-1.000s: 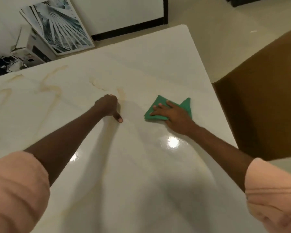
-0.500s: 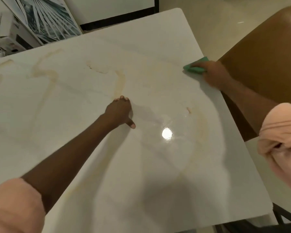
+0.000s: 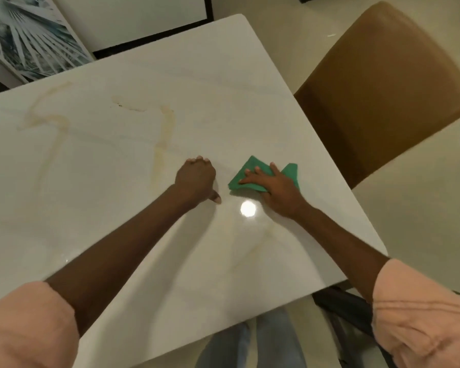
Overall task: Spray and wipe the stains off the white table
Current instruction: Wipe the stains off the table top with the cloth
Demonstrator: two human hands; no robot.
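Note:
The white table [image 3: 117,235] carries yellowish streak stains: a vertical one [image 3: 165,134] just beyond my left hand, a curved one [image 3: 45,120] farther left, and a faint one [image 3: 252,251] near the front. My right hand [image 3: 274,187] lies flat with spread fingers on a green cloth [image 3: 250,168], pressing it onto the tabletop. My left hand [image 3: 197,179] rests on the table just left of the cloth, fingers curled under, thumb out, nothing in it. No spray bottle is in view.
A brown chair [image 3: 383,88] stands against the table's right edge. A framed picture [image 3: 29,41] leans at the back left. A bright light reflection [image 3: 248,208] sits between my hands. My legs [image 3: 250,346] show below the table's front edge.
My right hand has dragged the green cloth from the table's far right edge back toward the middle, next to my left hand. The left hand has stayed planted.

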